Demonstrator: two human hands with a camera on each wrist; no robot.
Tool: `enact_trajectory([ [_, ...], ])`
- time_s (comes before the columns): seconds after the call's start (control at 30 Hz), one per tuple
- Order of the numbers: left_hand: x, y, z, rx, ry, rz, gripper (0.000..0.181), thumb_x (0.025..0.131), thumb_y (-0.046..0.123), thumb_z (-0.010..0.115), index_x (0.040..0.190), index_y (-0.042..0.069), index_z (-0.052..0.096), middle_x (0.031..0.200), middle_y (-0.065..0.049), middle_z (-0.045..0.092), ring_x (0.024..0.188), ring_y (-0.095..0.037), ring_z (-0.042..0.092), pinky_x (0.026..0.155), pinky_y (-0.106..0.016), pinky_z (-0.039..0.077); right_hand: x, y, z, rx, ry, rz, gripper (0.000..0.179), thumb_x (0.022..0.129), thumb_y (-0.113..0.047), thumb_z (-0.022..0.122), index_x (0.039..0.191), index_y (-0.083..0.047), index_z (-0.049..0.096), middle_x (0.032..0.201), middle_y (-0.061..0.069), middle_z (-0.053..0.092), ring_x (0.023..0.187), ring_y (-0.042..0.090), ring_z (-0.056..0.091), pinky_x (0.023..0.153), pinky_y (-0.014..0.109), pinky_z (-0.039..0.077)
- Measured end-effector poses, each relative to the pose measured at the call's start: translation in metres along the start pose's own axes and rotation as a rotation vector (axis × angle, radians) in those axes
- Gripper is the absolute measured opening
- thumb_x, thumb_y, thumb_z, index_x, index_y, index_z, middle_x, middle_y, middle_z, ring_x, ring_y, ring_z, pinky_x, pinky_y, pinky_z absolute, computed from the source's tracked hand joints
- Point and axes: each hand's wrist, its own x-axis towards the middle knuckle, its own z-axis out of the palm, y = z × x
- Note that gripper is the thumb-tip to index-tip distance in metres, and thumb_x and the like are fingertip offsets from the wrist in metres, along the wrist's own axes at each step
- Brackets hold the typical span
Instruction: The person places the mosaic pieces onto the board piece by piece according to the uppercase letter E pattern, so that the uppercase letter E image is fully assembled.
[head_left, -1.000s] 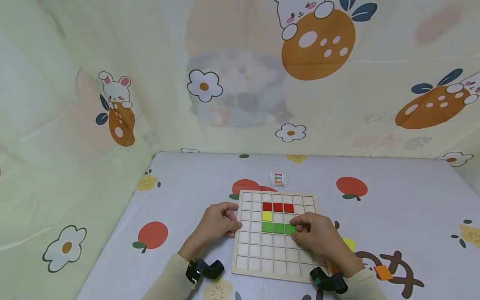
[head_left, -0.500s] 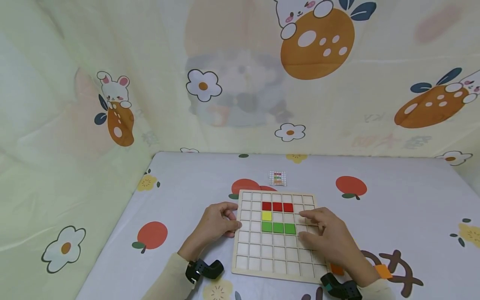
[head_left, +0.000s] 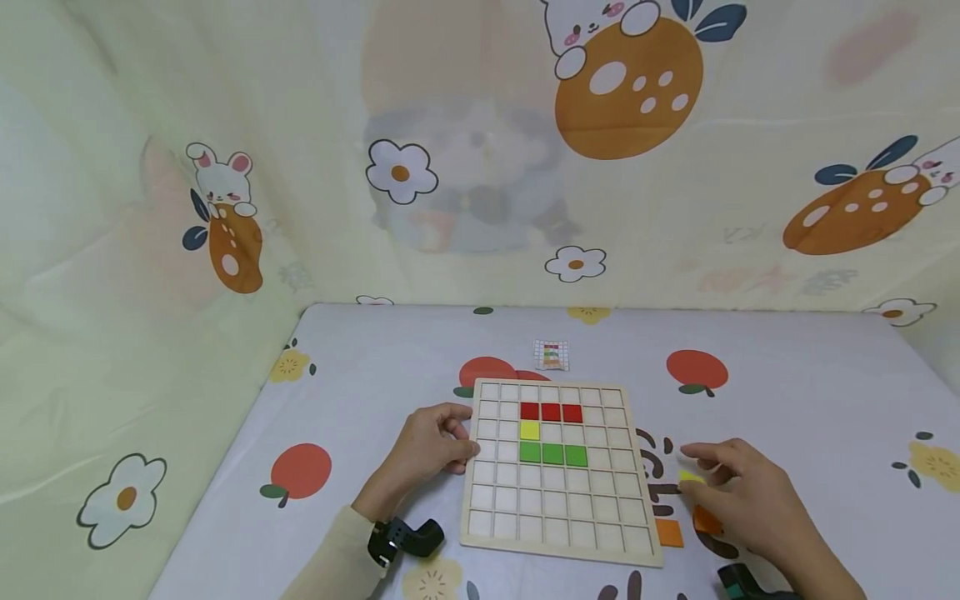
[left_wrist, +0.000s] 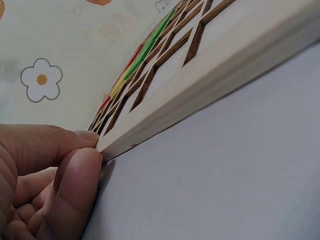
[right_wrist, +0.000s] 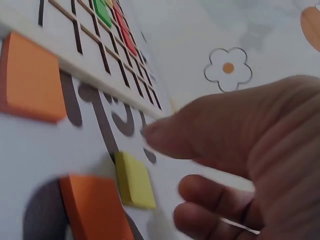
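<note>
My left hand [head_left: 427, 442] is at the left edge of a wooden grid board [head_left: 467, 500], with index finger and thumb touching its frame apart from each other; the left wrist view shows the fingertips right at the side. On the grid lie three red tiles [head_left: 551, 412], one yellow tile [head_left: 529, 430] and three green tiles [head_left: 552, 453]. My right hand [head_left: 750, 500] hovers to the right of the board, thumb and fingers spread, holding nothing. Below it in the right wrist view is a loose yellow tile [right_wrist: 136, 181], near an orange tile [right_wrist: 97, 207].
Another orange tile [head_left: 670, 533] lies close to the board's right edge. Behind the board sits a small pattern card [head_left: 551, 355] with a coloured grid. A printed cloth [head_left: 360, 358] covers the table, and a patterned curtain [head_left: 480, 275] hangs behind.
My right hand has left the last green tile on the board and moved right, over the loose tiles. The left hand stays at the board's edge.
</note>
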Motion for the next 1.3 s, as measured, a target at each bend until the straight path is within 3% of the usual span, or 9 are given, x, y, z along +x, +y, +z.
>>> enact_trajectory([
  [0.17,0.000,-0.001,0.000,-0.005,-0.003,0.010,0.051,0.085,0.003,0.083,0.134,0.001,0.065,0.086,-0.008,0.064,0.058,-0.013,0.064,0.055,-0.025,0.060,0.000,0.006,-0.003,-0.030,-0.071,0.063,0.044,0.081,-0.021,0.088,0.117,0.001,0.076,0.093,0.005,0.062,0.081,0.021,0.055,0.056,0.023,0.047],
  [0.47,0.000,0.000,0.000,-0.009,-0.005,0.005,0.052,0.085,0.002,0.082,0.134,0.001,0.064,0.085,-0.007,0.065,0.058,-0.012,0.064,0.055,-0.025,0.060,0.003,0.003,0.001,-0.048,-0.116,0.093,0.030,0.080,-0.020,0.088,0.103,-0.004,0.078,0.089,0.003,0.061,0.082,0.021,0.055,0.062,0.027,0.046],
  [0.63,0.000,0.001,0.000,-0.013,-0.002,-0.002,0.051,0.085,0.003,0.083,0.134,0.002,0.065,0.086,-0.008,0.064,0.059,-0.012,0.064,0.056,-0.025,0.060,0.003,-0.001,0.004,0.009,-0.126,0.131,0.025,0.083,-0.016,0.085,0.103,-0.007,0.074,0.083,0.001,0.062,0.079,0.020,0.055,0.058,0.027,0.048],
  [1.0,0.000,0.001,0.001,-0.005,0.006,-0.006,0.052,0.085,0.004,0.084,0.134,0.003,0.065,0.086,-0.008,0.064,0.059,-0.013,0.064,0.056,-0.024,0.059,0.002,-0.011,0.007,0.085,-0.073,0.084,0.020,0.089,-0.012,0.080,0.107,-0.005,0.074,0.084,0.001,0.068,0.076,0.019,0.060,0.058,0.024,0.050],
  [1.3,0.000,-0.001,0.001,-0.005,0.001,0.005,0.052,0.086,0.003,0.083,0.134,0.002,0.064,0.086,-0.008,0.064,0.058,-0.013,0.064,0.055,-0.024,0.059,0.003,-0.017,0.013,0.224,-0.149,0.138,0.036,0.087,-0.009,0.081,0.120,0.001,0.072,0.092,0.005,0.074,0.077,0.018,0.065,0.058,0.024,0.055],
])
